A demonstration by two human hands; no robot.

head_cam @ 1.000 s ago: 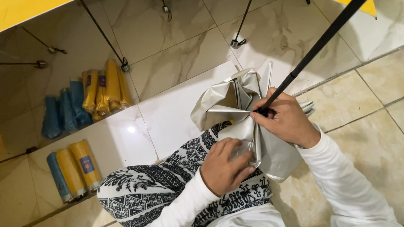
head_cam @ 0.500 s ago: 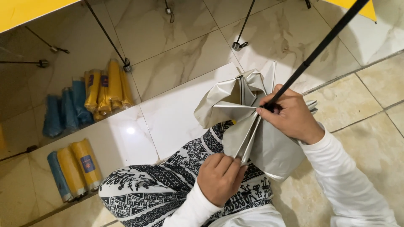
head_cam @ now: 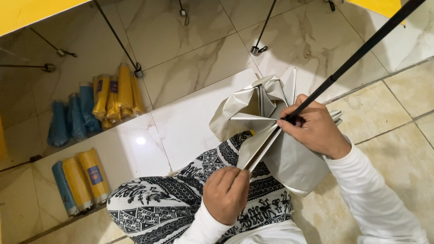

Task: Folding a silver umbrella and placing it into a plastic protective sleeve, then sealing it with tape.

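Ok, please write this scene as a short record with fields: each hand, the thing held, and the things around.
left hand: pinches the lower end of a folded silver panel
right hand: grips the black shaft where the panels meet
held thing: silver umbrella canopy, partly pleated, over the lap
lap: black-and-white patterned cloth
floor: glossy marble tiles
nearby: rolled yellow and blue umbrellas, a second group closer

Bright, even overhead light; a small glare spot shines on the glossy floor tile; soft shadows, sharp focus throughout
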